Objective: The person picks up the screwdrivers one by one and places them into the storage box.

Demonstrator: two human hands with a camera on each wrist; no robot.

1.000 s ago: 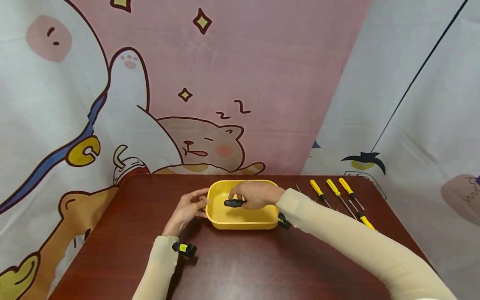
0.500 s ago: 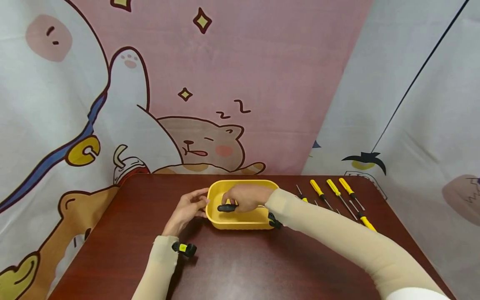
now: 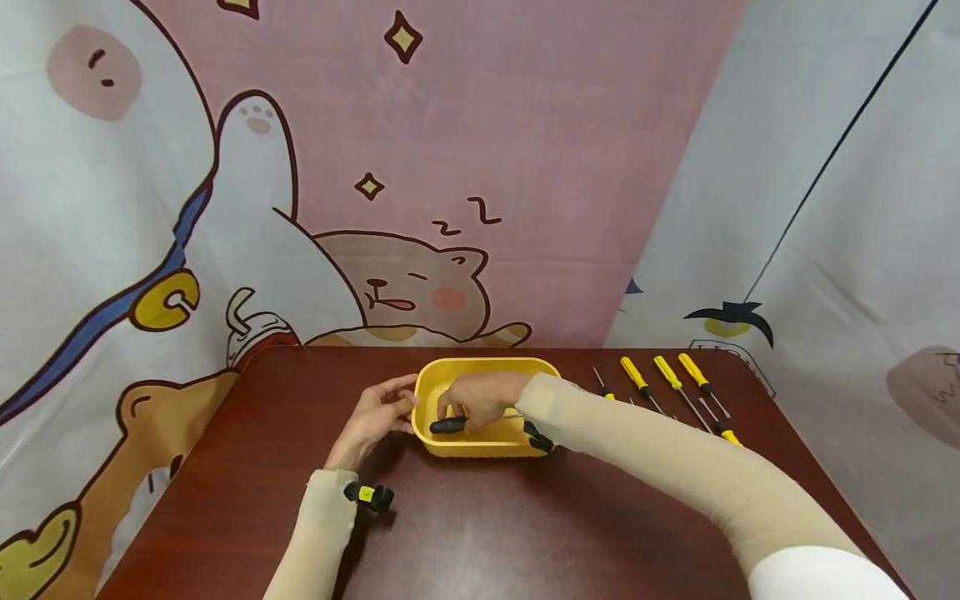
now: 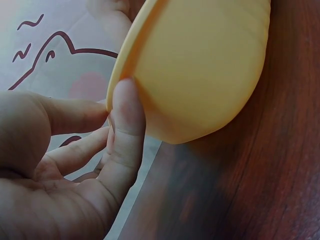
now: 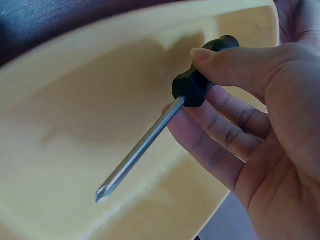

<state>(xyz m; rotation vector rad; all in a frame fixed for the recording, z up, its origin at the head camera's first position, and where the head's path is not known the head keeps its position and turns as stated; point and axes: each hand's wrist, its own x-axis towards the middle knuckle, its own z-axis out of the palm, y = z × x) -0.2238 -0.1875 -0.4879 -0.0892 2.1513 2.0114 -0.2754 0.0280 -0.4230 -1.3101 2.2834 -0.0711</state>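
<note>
Black, perhaps hard plastic, the handle (image 5: 190, 89) is where to hold the screwdriver (image 5: 159, 128), which should feel light, stiff and tough; its bare metal shank (image 5: 140, 150) would be slicker. The right hand (image 3: 483, 396) pinches that handle inside the yellow tub (image 3: 487, 451), though whether the tip (image 5: 102, 193) touches the tub is hard to tell. Apart from it, the left hand (image 3: 372, 417) pinches the tub's rim (image 4: 119, 65) at the left end.

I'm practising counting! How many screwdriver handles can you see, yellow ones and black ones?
Yellow handles on the table: 5
Black handle in the right hand: 1
Total: 6 showing; the right sleeve may hide more.
</note>
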